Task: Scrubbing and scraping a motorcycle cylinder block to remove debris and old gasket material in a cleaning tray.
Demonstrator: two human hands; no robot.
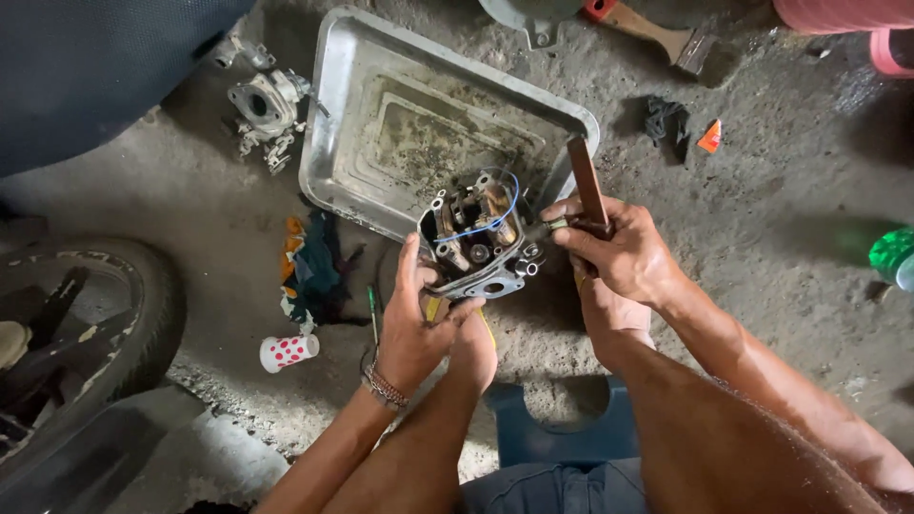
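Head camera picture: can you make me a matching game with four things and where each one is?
Things:
1. engine part
2. metal tray
3. spotted cup
4. flat tool

Places:
A. lying on the floor beside the tyre
B. gripped in the right hand
C. held up by the left hand
D. on the floor behind the engine part

Pairs: 1-C, 2-D, 3-A, 4-B
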